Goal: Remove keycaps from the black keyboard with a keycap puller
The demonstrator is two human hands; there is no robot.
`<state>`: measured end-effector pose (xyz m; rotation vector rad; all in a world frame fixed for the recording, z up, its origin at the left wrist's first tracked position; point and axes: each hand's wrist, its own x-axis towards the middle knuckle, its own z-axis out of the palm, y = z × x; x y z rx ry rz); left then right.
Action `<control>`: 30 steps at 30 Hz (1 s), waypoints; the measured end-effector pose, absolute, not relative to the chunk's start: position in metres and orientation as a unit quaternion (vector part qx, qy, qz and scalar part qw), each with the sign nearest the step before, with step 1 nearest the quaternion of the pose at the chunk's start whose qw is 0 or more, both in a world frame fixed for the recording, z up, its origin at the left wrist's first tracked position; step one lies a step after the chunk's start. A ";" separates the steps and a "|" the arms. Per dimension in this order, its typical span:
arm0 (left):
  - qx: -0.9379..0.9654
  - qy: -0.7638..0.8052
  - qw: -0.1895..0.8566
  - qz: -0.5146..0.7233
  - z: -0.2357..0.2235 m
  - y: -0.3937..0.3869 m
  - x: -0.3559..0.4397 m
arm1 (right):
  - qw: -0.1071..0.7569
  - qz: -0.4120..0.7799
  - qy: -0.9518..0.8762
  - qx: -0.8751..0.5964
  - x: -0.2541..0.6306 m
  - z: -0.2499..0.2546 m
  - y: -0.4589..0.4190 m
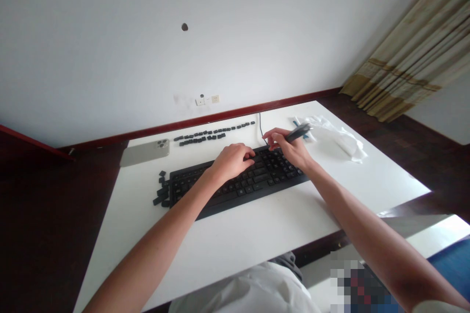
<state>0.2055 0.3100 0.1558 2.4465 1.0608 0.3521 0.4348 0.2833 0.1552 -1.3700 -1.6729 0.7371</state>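
Note:
A black keyboard (257,182) lies slightly slanted on the white table, with part of its key field hidden under my hands and forearm. My left hand (232,160) rests over its upper middle, fingers curved down, with a gap between thumb and forefinger. Above the keyboard's upper right part, my right hand (288,149) is closed round a dark pen-like tool (299,132). The tool's thick end sticks out up and to the right; its working tip is hidden. Loose black keycaps (200,140) lie in two rows behind the keyboard, and more keycaps (161,193) are piled at its left end.
A smartphone (145,153) lies face down at the table's back left. Crumpled clear plastic (347,142) and a small blue-and-white item (295,122) lie at the back right. A thin cable (260,124) runs from the keyboard over the back edge of the table (257,234).

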 end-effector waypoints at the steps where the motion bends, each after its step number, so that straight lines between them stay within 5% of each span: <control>1: 0.886 0.385 0.225 0.128 0.154 0.309 0.208 | 0.424 0.295 -0.657 -0.549 0.434 0.154 0.284; 23: 0.880 0.419 0.140 0.174 0.130 0.288 0.234 | 0.268 0.054 -0.683 -0.678 0.411 0.135 0.283; 30: 0.872 0.409 0.203 0.176 0.137 0.298 0.224 | 0.292 0.230 -0.671 -0.641 0.408 0.143 0.280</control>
